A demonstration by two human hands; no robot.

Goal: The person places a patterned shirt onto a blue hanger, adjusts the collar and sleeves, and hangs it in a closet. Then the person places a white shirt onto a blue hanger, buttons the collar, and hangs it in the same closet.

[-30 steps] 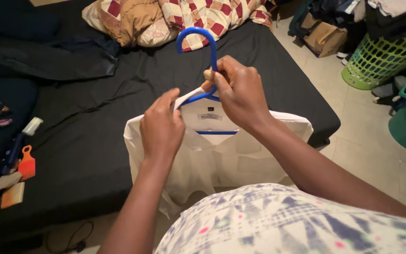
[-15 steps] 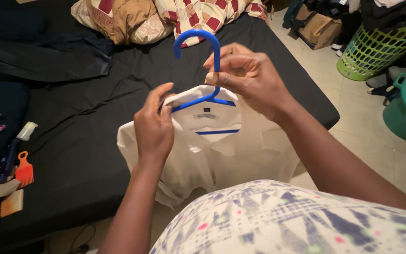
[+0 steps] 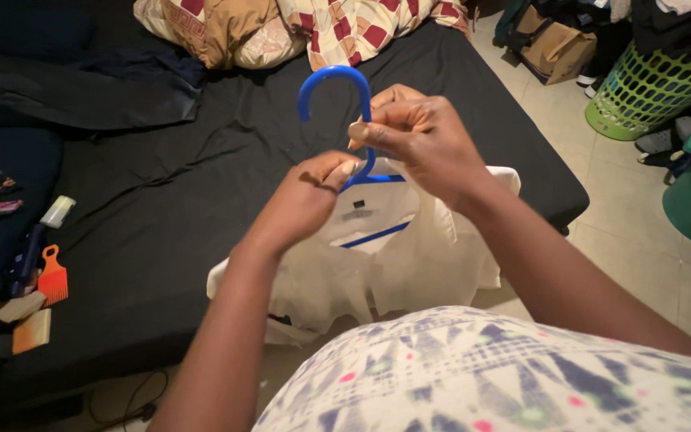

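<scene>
While I watched, right hand (image 3: 425, 140) pinched neck of blue hanger (image 3: 337, 88) at frame centre; left hand (image 3: 309, 196) gripped collar of white shirt (image 3: 377, 264) hanging beneath, over black bed (image 3: 161, 216). Risk I judged: left shoulder sagged, could slide off hanger.

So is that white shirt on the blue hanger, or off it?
On it. The white shirt drapes from the blue hanger, whose bar shows inside the collar; the right hand pinches the hook's stem.
</scene>
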